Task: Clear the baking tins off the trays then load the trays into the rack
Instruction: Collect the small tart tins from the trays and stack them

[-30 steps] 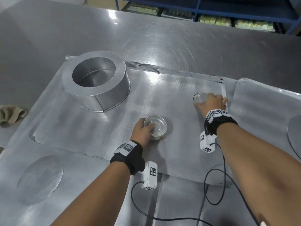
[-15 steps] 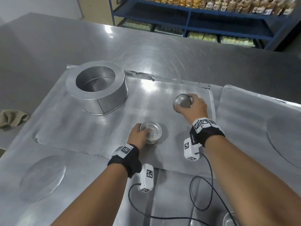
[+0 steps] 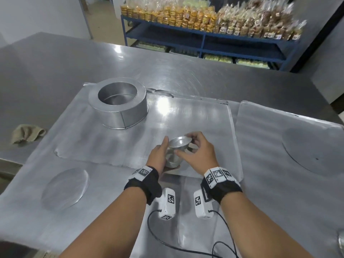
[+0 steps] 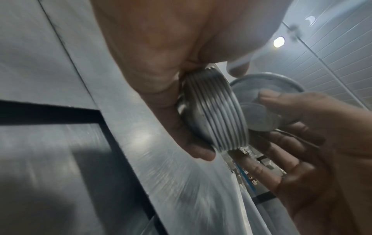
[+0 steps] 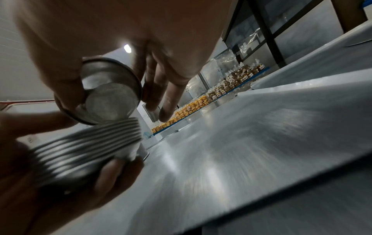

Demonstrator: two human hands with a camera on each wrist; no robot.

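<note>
My left hand (image 3: 161,155) grips a stack of several small round baking tins (image 3: 172,159), seen edge-on as ribbed rims (image 4: 219,114) (image 5: 86,147). My right hand (image 3: 191,146) pinches one more small tin (image 3: 180,142) (image 5: 108,93) by its rim, tilted, just above the top of that stack. Both hands hover over the near edge of the middle metal tray (image 3: 186,116). A large round cake tin (image 3: 119,107) stands at the tray's far left corner.
More flat trays lie to the left (image 3: 28,192) and right (image 3: 270,138), each with a round metal disc (image 3: 65,189) (image 3: 312,148). A beige cloth (image 3: 26,133) lies on the steel table at the left. Blue shelves of packed biscuits (image 3: 204,17) stand behind.
My right hand lifted its small tin from the tray's far right and carried it left and nearer. My left hand lifted its stack off the tray. The two tins have met.
</note>
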